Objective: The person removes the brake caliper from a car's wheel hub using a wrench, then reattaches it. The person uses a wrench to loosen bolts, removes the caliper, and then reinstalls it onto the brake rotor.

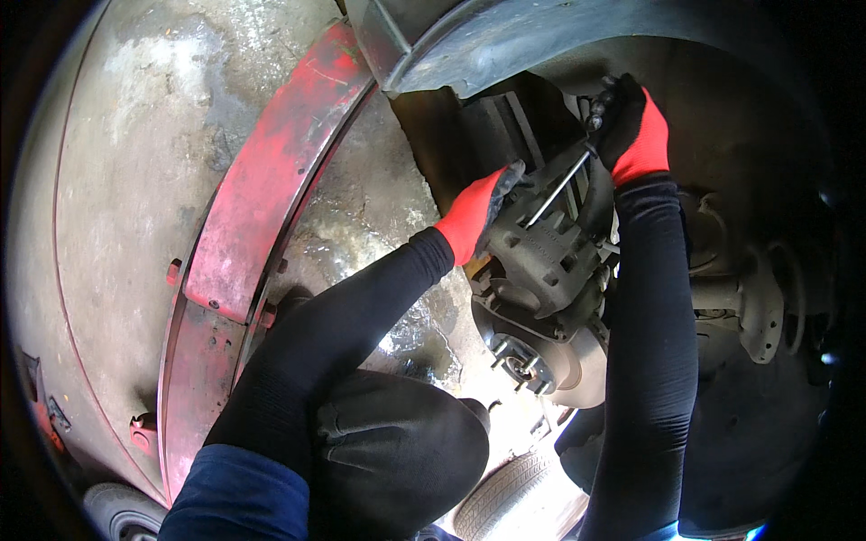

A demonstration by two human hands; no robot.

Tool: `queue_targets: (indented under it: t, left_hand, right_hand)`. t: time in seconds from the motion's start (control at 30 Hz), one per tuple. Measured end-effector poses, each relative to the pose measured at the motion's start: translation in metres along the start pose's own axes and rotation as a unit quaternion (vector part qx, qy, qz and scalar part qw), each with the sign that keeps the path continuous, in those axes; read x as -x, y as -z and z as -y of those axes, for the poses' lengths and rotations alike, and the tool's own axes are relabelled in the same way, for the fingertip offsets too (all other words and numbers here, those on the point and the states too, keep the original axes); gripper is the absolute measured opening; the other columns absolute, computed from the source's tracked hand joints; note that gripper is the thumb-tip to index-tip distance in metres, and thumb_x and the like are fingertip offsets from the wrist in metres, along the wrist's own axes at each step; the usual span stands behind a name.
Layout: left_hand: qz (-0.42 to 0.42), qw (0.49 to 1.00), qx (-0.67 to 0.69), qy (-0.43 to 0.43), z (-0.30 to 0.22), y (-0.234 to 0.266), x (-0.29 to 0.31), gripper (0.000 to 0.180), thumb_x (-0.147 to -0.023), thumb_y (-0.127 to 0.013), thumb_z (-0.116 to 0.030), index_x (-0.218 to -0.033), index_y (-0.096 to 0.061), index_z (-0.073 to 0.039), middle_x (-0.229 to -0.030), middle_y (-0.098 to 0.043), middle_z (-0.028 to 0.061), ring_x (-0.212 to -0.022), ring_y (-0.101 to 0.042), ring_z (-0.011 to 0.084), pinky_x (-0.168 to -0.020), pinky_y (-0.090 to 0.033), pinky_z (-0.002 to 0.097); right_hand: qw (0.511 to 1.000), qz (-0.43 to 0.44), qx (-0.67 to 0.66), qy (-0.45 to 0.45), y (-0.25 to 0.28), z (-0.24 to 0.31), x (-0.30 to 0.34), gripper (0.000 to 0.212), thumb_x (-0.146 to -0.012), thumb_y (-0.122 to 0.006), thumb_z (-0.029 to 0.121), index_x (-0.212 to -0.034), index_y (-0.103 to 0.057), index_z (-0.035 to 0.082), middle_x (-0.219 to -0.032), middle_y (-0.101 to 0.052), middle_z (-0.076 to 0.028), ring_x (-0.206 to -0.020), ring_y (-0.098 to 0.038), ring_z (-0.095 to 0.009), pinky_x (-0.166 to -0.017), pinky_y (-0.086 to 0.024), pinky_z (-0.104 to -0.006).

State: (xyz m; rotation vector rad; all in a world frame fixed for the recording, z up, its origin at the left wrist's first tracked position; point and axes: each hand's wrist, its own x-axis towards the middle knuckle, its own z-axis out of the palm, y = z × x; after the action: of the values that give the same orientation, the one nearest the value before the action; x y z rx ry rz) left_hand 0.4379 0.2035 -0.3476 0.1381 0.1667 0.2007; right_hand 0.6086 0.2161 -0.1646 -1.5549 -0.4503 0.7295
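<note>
My right hand [635, 131], in a red and black glove, is closed round the dark handle of a screwdriver [560, 187]. The thin metal shaft slants down to the left, and its tip meets the upper part of a grey brake caliper [544, 263]. On the caliper's left side, my left hand [479, 213] in a matching glove grips its edge; some of those fingers are hidden. Below the caliper are the brake disc [585, 364] and the wheel hub [521, 364] with its bare studs.
The dark wheel arch liner [577, 36] curves above my hands. A coil spring and suspension parts [758, 302] lie to the right of my right forearm. On the left runs a red metal lift ramp [271, 171] over a stained concrete floor [117, 225]. A tyre [510, 496] lies below the hub.
</note>
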Motion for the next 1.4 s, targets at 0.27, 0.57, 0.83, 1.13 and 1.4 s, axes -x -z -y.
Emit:
queue_targets:
  t: [0.27,0.57,0.83,1.13,1.4]
  left_hand:
    - [-0.011,0.997,-0.07,0.017,0.041,0.049,-0.011,0.039,-0.103,-0.052,-0.037,-0.128,-0.064,-0.01,-0.12,-0.068,0.0031,-0.103,-0.064,0.0136,-0.092,-0.051,0.03]
    - [-0.06,0.963,-0.237,0.11,0.075,0.046,-0.005,0.048,-0.103,-0.045,-0.044,-0.134,-0.061,-0.011,-0.137,-0.059,0.0032,-0.121,-0.053,0.0141,-0.106,-0.037,0.029]
    - [-0.079,0.989,-0.051,0.117,0.049,0.031,0.007,0.049,-0.1,-0.049,-0.046,-0.13,-0.065,-0.01,-0.13,-0.065,0.005,-0.113,-0.06,0.0181,-0.101,-0.044,0.0307]
    - [-0.088,0.973,-0.206,0.054,0.064,0.045,-0.005,0.044,-0.102,-0.049,-0.04,-0.127,-0.064,-0.008,-0.124,-0.066,0.0039,-0.109,-0.06,0.0157,-0.096,-0.045,0.0298]
    - [-0.094,0.978,-0.154,0.1,0.072,0.036,-0.009,0.052,-0.103,-0.044,-0.048,-0.129,-0.063,-0.007,-0.124,-0.067,0.0094,-0.106,-0.062,0.0213,-0.097,-0.047,0.034]
  right_hand:
    - [0.964,-0.05,0.26,-0.037,0.022,-0.067,-0.066,0.038,-0.101,-0.052,0.037,-0.111,-0.063,0.001,-0.087,-0.065,-0.011,-0.076,-0.061,-0.027,-0.07,-0.049,-0.0368]
    - [0.898,-0.032,0.414,0.145,-0.016,-0.084,-0.023,0.047,-0.099,-0.054,0.034,-0.121,-0.063,-0.006,-0.124,-0.066,-0.023,-0.117,-0.059,-0.04,-0.099,-0.044,-0.037]
    - [0.661,0.026,0.726,0.188,0.015,-0.106,-0.043,0.042,-0.103,-0.043,0.035,-0.117,-0.062,0.0,-0.108,-0.069,-0.023,-0.104,-0.062,-0.043,-0.088,-0.05,-0.0421]
    - [0.873,-0.027,0.469,0.129,-0.007,-0.108,-0.031,0.042,-0.101,-0.05,0.04,-0.1,-0.068,0.002,-0.084,-0.067,-0.015,-0.076,-0.065,-0.027,-0.071,-0.052,-0.0383]
    - [0.933,-0.1,0.342,0.043,-0.042,-0.094,0.006,0.063,-0.096,-0.054,0.043,-0.13,-0.055,-0.01,-0.125,-0.064,-0.027,-0.118,-0.06,-0.037,-0.1,-0.044,-0.0379]
